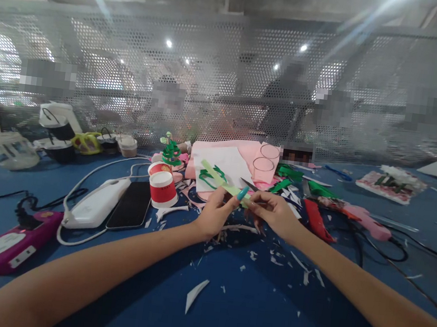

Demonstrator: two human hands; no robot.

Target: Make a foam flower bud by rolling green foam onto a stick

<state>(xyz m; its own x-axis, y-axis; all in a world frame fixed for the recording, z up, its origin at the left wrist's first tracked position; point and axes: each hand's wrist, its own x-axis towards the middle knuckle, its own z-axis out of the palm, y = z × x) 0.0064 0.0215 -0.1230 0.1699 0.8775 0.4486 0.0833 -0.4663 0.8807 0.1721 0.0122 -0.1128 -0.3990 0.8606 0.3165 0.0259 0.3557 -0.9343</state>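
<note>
My left hand (216, 213) is closed in a pinch on a pale green paper strip (220, 180) that slants up and to the left over the blue table (247, 315). My right hand (272, 212) is closed around scissors (251, 186); their blade tip points left toward the strip, and the handles are hidden by my fingers. Both hands meet just above the table centre, over a scatter of white paper scraps (271, 255).
Pink and white sheets (234, 163), green cut-outs (287, 185) and two clear cups (264, 166) lie behind the hands. Left are red paper cups (163, 188), a black phone (130, 206), a white power bank (96, 204) and a magenta device (9, 246). A pink glue gun (363, 219) with cables lies right. Perforated mesh screens the back.
</note>
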